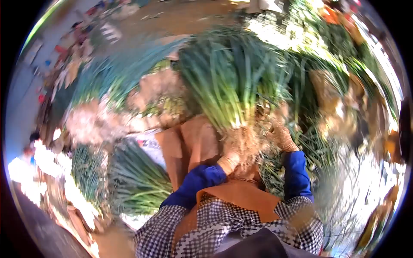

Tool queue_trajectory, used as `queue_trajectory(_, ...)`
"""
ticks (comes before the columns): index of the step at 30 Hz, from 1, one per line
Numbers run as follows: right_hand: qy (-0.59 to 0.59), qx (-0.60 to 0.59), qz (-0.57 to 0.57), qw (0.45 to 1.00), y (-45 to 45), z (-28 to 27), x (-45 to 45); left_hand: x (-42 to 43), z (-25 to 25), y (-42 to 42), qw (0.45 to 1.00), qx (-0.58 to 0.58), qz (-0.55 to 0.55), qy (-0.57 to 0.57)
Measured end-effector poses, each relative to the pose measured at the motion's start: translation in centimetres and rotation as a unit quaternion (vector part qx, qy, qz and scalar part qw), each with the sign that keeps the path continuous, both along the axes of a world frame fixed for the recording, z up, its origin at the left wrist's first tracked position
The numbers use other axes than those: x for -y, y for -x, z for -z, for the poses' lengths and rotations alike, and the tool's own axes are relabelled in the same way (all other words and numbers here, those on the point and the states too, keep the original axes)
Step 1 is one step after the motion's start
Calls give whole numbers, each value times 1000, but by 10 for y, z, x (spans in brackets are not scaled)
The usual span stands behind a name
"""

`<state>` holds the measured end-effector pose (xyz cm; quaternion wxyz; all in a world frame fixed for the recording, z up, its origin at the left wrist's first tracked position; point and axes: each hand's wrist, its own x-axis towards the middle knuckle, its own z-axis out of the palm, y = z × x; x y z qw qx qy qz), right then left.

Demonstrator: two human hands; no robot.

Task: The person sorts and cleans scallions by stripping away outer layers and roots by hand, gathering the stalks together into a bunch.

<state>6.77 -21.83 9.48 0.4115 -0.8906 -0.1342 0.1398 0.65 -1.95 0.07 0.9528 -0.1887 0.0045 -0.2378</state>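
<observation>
A large bunch of green onions [234, 81] stands fanned out in front of my body, its dark leaves pointing away and its pale stems toward me. Its tangled roots [243, 139] hang over my lap. My left hand [229, 160] is closed around the root end from the left, with its fingers partly hidden by the roots. At the right side of the stem bases is my right hand [278, 132], its fingers bent inward. What lies between those fingers is blurred. Blue sleeves cover both forearms, and an orange-brown apron [238, 195] covers my lap.
More green onions [140, 178] lie at my left on a pale sheet. Further bunches with earthy roots [92, 120] stand at the far left. Loose leaves and trimmings [316, 150] spread at my right, near another bunch with brown roots [337, 112]. Brown ground [172, 17] shows ahead.
</observation>
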Motion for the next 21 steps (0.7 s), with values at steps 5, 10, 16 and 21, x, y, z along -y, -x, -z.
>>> queue_trajectory(5, -91, 193, -235, 948, -57, 56, -57, -12, 2, 6, 990, 8, -25, 138)
queue_trajectory(10, -523, -141, 34, 840, 17, 43, -49, -6, -8, 10, 994, 26, -86, -54)
queue_trajectory(16, -1, -142, 65, 988, 49, 78, 88, -10, -22, 11, 993, -30, 33, 106)
queue_trajectory(21, -133, 29, 0, 991, 15, 20, -16, -9, -16, 14, 990, 12, -65, -128)
